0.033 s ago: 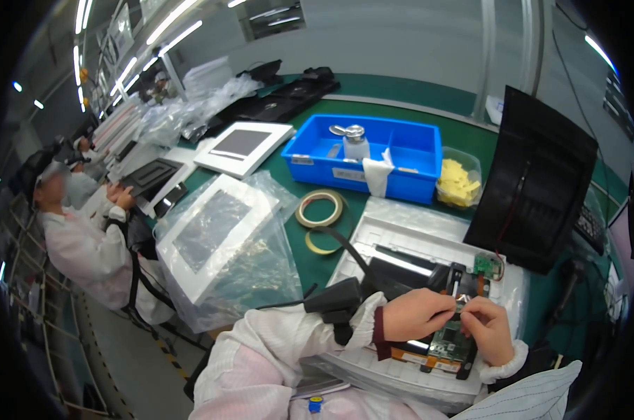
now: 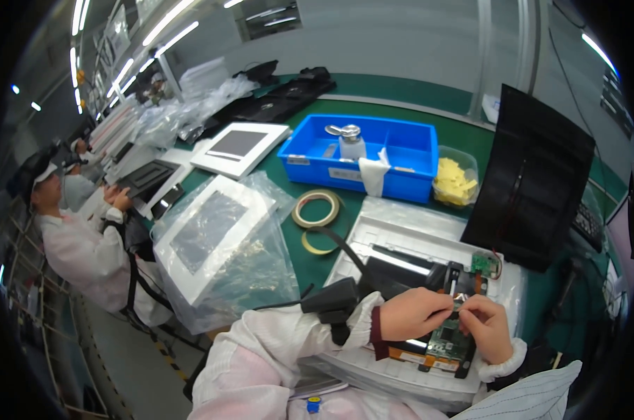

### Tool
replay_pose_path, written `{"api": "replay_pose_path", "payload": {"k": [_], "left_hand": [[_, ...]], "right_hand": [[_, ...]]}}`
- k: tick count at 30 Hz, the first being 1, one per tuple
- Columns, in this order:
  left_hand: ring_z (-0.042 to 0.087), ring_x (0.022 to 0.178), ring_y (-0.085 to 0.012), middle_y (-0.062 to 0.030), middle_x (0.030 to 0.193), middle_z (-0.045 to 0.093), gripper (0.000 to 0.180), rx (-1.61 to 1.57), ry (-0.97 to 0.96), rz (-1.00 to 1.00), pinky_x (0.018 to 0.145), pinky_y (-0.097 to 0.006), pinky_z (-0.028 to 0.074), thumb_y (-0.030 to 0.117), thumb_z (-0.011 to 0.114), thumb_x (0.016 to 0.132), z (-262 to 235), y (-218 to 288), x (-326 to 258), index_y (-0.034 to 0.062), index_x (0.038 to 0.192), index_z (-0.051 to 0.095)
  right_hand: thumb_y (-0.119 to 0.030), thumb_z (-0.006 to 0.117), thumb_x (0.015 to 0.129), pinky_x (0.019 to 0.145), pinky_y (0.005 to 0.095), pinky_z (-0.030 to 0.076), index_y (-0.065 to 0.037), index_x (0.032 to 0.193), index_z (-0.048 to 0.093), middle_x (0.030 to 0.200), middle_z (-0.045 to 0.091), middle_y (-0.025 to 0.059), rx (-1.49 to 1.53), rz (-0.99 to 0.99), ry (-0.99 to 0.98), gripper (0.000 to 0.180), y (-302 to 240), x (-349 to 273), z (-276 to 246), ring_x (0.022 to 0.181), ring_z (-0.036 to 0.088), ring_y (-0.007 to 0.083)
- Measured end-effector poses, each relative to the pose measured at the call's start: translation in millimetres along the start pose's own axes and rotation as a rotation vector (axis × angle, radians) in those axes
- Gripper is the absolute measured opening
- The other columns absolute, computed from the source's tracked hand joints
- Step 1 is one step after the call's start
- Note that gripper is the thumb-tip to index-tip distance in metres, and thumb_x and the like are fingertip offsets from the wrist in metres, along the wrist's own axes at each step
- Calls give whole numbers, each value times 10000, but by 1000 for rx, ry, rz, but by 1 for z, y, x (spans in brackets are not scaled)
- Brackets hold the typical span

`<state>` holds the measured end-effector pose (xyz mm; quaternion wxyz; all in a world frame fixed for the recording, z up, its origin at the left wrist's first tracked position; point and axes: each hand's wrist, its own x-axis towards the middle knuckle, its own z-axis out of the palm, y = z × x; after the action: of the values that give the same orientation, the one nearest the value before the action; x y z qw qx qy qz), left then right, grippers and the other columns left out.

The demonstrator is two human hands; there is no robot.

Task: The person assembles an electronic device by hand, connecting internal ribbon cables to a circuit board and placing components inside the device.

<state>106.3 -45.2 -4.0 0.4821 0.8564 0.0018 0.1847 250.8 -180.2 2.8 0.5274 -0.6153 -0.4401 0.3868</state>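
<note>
My left hand (image 2: 416, 314) reaches over an opened white housing (image 2: 401, 235), its thumb and forefinger pinched together. Close beside it my right hand (image 2: 490, 330) is also pinched, the fingertips of both almost meeting above the upper end of a green circuit board (image 2: 448, 343). Whatever lies between the fingertips is too small and covered to name. The board sits on a black frame inside the housing, with an orange strip (image 2: 409, 356) along its near side. A smaller green board (image 2: 485, 264) lies at the housing's far right.
Behind the housing stands a blue divided bin (image 2: 401, 185) holding a pump bottle (image 2: 352, 143). A clear tub of yellow pieces (image 2: 455, 183) adjoins it. Rolls of tape (image 2: 315, 208) and a bagged white panel (image 2: 215, 231) lie left. A large black panel (image 2: 534, 175) leans right. A co-worker (image 2: 75, 234) sits far left.
The whole view has shifted very slightly. Both hands keep their pinched pose over the circuit board.
</note>
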Motion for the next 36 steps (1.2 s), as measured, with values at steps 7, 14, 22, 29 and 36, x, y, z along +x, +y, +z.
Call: {"api": "replay_pose_path", "payload": {"k": [7,14,22,29,36], "left_hand": [[540,607,-348,-178,678,537,93,4,12,-45,534,-355,421,97,517,832,-4,-3,0,7,820,536],[544,578,-306,-159,658,538,80,9,-21,-117,530,-321,425,76,517,830,-7,8,2,3,830,551],[539,554,-297,-157,643,533,75,27,21,-146,521,-312,421,69,523,821,-9,7,2,1,826,553],[535,546,-301,-157,631,529,74,44,27,-130,515,-316,421,71,526,817,-9,7,2,2,819,552],[532,552,-296,-157,643,530,75,19,-20,-119,520,-315,423,69,524,817,-9,8,2,-2,808,548]], "right_hand": [[-49,575,836,578,191,416,27,845,593,782,552,26,114,34,15,78,7,10,0,651,517,74],[-94,575,851,584,184,419,14,891,592,776,564,11,193,40,-23,116,6,6,-2,668,523,62],[-87,570,853,599,189,424,21,895,594,774,578,20,207,15,86,119,1,8,-8,671,527,73],[-71,574,848,603,190,424,28,894,594,784,580,22,201,4,72,111,2,8,-8,669,523,72],[-78,579,846,605,192,426,26,888,596,787,574,20,181,8,37,114,4,9,-8,675,523,72]]}}
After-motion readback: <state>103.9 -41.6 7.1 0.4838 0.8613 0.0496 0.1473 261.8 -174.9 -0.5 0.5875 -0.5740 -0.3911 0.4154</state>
